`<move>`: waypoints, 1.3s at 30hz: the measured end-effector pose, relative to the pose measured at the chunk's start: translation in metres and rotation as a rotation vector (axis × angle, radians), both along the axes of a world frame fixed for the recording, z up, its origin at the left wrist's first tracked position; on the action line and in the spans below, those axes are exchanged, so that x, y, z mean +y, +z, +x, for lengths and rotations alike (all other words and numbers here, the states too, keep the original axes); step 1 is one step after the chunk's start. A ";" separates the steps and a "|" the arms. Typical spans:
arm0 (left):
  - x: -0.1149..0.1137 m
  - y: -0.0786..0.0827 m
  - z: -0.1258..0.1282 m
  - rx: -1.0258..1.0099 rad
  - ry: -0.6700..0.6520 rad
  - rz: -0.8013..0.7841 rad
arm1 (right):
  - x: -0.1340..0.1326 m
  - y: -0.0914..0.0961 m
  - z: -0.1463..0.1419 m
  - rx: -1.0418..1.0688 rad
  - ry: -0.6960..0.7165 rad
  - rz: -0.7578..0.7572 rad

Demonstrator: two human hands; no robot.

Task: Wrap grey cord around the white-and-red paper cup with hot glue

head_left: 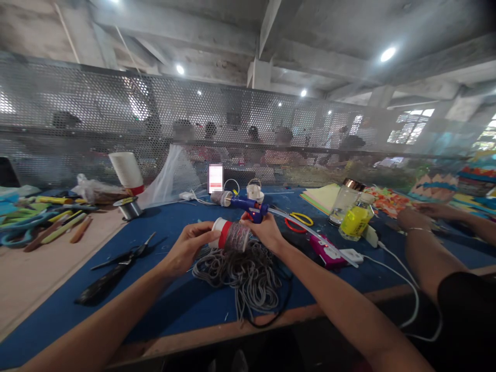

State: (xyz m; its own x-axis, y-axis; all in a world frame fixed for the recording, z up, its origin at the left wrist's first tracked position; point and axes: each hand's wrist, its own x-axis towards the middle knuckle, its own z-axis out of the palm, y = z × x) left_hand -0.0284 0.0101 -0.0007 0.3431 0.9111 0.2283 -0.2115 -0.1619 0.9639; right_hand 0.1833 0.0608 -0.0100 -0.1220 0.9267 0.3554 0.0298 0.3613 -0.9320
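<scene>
My left hand grips the white end of a paper cup that lies on its side, its red band and outer half wrapped in grey cord. My right hand is closed at the cup's wrapped end, just below a blue glue gun; whether it also holds the gun I cannot tell. A loose heap of grey cord lies on the blue mat under both hands.
Black scissors lie at left. Stacked paper cups, a thread spool and coloured tools sit at far left. Yellow-handled scissors, a pink box, a jar and yellow bottle stand right. Another person's arm rests at right. A mesh screen backs the table.
</scene>
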 end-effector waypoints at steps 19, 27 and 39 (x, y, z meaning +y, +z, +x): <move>0.006 0.000 -0.001 0.212 0.227 0.210 | 0.000 0.003 0.008 0.103 -0.036 -0.019; 0.006 0.003 0.002 0.160 0.313 0.198 | -0.003 0.002 0.003 0.041 0.027 -0.084; 0.013 -0.003 0.002 0.017 0.275 0.074 | -0.006 0.006 0.004 0.004 -0.003 -0.086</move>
State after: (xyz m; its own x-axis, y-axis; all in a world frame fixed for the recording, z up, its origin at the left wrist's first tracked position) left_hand -0.0266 0.0230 -0.0038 0.0893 0.9517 0.2936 -0.1334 -0.2807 0.9505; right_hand 0.1875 0.0551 -0.0043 -0.1180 0.9543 0.2746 0.0265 0.2794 -0.9598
